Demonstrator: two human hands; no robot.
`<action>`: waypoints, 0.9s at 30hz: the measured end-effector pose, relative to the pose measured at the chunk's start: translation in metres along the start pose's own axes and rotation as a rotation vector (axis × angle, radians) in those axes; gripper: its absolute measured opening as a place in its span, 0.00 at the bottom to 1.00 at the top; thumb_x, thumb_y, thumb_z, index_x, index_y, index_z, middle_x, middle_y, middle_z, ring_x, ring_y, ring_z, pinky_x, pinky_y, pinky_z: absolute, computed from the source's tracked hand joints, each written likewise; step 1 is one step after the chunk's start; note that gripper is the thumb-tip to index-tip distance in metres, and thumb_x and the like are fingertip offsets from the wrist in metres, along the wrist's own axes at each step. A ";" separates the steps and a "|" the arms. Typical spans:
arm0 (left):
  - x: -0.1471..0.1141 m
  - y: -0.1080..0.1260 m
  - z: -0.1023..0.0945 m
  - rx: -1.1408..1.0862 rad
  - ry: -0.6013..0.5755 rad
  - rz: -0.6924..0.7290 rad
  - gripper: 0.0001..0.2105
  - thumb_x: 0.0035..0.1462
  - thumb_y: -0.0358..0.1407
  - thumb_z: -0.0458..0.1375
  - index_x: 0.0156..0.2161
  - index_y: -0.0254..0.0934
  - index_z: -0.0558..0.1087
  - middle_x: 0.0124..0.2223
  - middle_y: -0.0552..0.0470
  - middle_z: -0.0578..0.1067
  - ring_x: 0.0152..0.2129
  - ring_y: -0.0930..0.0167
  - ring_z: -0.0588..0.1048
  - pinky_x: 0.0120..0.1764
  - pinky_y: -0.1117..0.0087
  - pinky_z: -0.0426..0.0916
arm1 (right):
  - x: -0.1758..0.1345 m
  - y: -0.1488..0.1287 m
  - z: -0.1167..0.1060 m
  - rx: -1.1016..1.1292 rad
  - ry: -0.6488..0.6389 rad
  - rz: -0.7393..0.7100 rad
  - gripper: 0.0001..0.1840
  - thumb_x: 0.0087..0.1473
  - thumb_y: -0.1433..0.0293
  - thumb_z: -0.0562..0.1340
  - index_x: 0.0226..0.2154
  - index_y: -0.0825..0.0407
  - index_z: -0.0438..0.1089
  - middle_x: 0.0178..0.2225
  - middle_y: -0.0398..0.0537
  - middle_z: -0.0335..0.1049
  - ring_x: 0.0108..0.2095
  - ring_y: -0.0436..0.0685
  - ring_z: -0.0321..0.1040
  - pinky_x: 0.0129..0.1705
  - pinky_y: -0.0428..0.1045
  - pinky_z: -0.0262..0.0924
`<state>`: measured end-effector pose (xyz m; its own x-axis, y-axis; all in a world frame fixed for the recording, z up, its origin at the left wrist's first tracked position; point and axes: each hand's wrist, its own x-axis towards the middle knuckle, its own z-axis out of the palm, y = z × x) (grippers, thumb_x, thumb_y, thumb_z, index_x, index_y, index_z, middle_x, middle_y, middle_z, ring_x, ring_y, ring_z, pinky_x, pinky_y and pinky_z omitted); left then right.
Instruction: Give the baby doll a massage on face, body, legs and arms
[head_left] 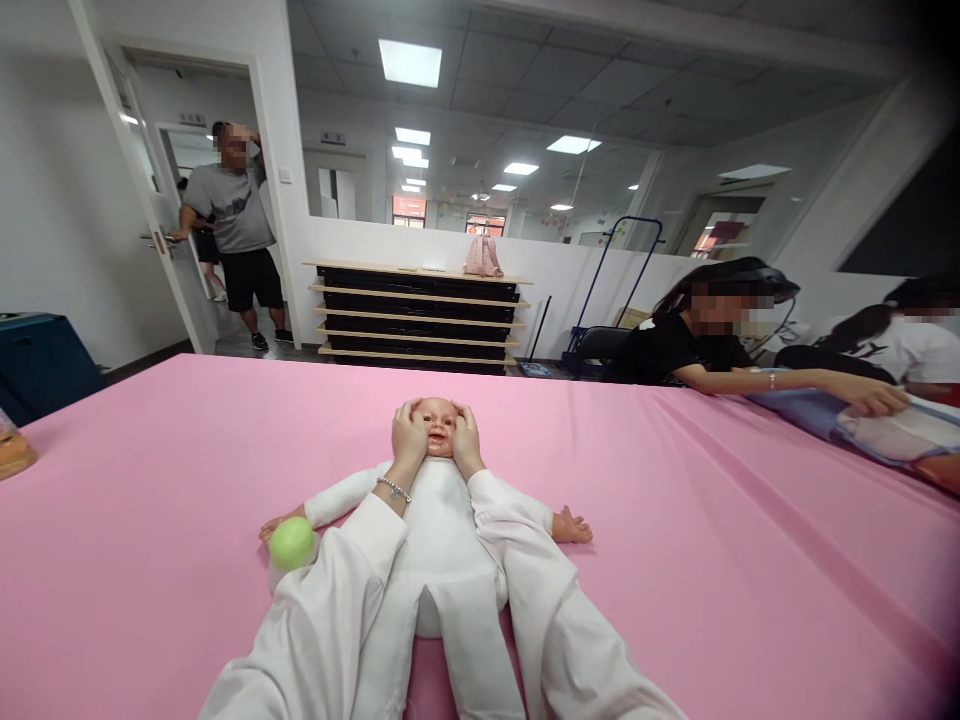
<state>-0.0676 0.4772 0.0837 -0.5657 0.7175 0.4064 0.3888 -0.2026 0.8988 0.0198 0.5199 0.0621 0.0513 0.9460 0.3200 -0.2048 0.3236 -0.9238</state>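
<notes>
A baby doll (439,520) with a white cloth body lies on its back, its head at the far end and its legs toward me. My left hand (409,436), with a beaded bracelet on the wrist, cups one side of the doll's head. On the opposite side, my right hand (466,437) curves around the cheek and temple. The fingers of both hands are bent over the head, leaving the doll's face visible between them. Beside my left sleeve, near one doll hand, stands a small container with a green rounded top (292,543).
A pink sheet (712,560) covers the table. At the right, a person (712,340) reaches over a bluish item on it, with another person beyond. Someone stands in the doorway (238,230). Stacked shelving (420,315) lines the back wall. An orange object (13,450) sits at the left edge.
</notes>
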 end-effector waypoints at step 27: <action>0.002 -0.003 0.000 0.017 -0.015 0.015 0.14 0.53 0.32 0.44 0.42 0.39 0.68 0.46 0.51 0.67 0.46 0.73 0.65 0.51 0.69 0.60 | -0.006 -0.001 -0.004 -0.052 -0.012 -0.066 0.18 0.45 0.69 0.49 0.40 0.53 0.62 0.45 0.47 0.60 0.48 0.50 0.56 0.55 0.49 0.50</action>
<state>-0.0693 0.4792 0.0818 -0.5487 0.7243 0.4175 0.4099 -0.2022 0.8894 0.0236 0.5142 0.0599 0.0507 0.9225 0.3827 -0.1503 0.3859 -0.9102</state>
